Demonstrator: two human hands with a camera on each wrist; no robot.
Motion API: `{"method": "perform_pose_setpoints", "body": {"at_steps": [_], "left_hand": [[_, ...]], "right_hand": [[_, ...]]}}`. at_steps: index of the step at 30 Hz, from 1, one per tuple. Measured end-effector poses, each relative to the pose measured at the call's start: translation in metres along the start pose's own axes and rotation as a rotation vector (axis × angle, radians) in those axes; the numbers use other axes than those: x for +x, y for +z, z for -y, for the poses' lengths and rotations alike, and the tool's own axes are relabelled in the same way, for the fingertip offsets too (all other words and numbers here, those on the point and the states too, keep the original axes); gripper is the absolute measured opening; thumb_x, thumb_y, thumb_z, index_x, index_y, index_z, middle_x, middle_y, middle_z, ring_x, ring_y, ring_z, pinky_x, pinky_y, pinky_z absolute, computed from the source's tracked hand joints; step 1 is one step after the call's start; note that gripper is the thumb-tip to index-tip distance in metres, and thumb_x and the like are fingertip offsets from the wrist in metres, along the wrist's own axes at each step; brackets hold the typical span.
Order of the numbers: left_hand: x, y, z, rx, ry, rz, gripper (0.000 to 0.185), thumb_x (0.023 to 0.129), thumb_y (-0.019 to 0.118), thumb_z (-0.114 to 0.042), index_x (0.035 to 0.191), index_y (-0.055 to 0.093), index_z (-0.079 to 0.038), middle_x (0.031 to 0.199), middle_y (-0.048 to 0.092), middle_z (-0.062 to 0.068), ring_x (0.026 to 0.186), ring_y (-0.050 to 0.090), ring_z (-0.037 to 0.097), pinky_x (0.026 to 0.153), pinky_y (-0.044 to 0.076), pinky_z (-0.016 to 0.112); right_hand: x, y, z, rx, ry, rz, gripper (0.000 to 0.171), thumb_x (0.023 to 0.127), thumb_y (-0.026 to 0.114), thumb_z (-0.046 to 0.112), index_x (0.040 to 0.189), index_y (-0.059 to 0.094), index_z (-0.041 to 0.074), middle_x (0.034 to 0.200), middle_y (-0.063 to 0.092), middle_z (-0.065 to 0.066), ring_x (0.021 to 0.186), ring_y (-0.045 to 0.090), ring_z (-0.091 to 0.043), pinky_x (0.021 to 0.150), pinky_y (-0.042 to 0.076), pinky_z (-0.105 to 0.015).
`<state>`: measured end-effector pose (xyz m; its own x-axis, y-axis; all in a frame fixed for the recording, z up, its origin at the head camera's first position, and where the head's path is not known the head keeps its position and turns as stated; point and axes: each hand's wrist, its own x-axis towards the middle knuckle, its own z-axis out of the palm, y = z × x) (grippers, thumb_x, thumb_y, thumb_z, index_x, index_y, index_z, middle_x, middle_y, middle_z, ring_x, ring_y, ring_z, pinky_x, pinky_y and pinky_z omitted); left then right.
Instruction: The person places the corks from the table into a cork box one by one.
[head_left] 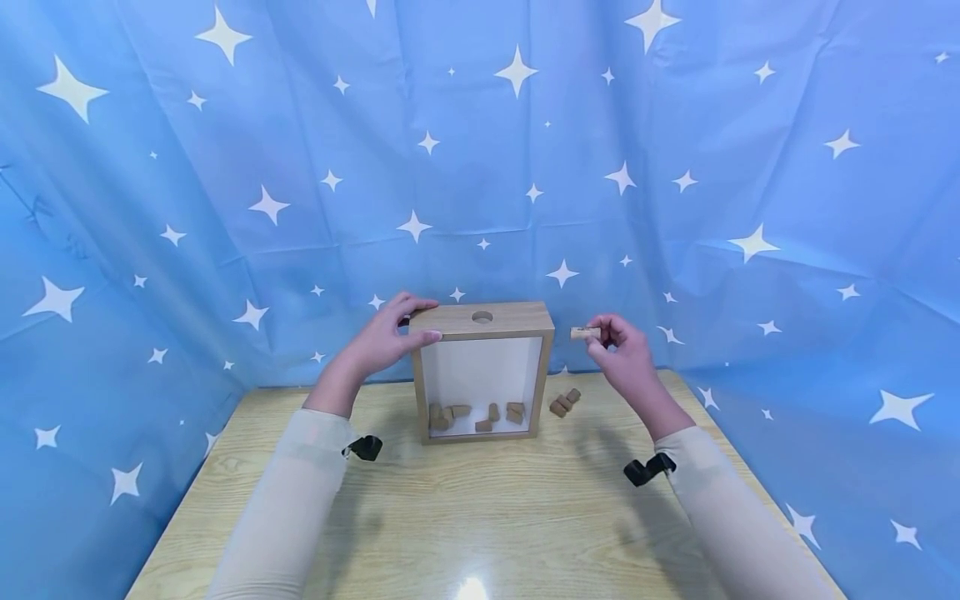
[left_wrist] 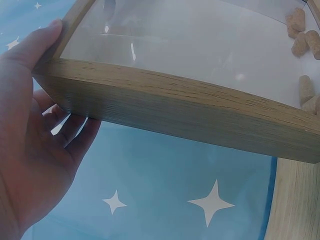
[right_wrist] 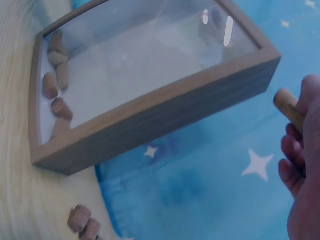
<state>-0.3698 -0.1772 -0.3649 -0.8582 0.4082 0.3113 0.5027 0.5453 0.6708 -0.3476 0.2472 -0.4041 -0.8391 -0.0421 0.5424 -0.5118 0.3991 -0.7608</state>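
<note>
On a wooden table, a glass-fronted wooden box is standing upright, the left hand gripping its top left corner while the right hand is pinching a cork just right of the box, loose corks lying below.

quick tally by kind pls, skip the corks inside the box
box: 1
corks: 4 (1 held in right hand at, 3 on table at)
total: 5
</note>
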Motion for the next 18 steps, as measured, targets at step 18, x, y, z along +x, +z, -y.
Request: {"method": "perform_pose_setpoints", "body": {"at_steps": [18], "left_hand": [[0.000, 0.000, 0.001, 0.020, -0.016, -0.002, 0.068, 0.102, 0.076, -0.057, 0.161, 0.058, -0.026, 0.153, 0.051, 0.002, 0.146, 0.047, 0.034, 0.119, 0.041, 0.067]], "right_hand": [[0.016, 0.014, 0.036, 0.081, -0.112, -0.064, 0.020, 0.093, 0.068, -0.009, 0.109, 0.073, 0.003, 0.086, 0.064, -0.005, 0.080, 0.055, -0.017, 0.065, 0.044, -0.023]]}}
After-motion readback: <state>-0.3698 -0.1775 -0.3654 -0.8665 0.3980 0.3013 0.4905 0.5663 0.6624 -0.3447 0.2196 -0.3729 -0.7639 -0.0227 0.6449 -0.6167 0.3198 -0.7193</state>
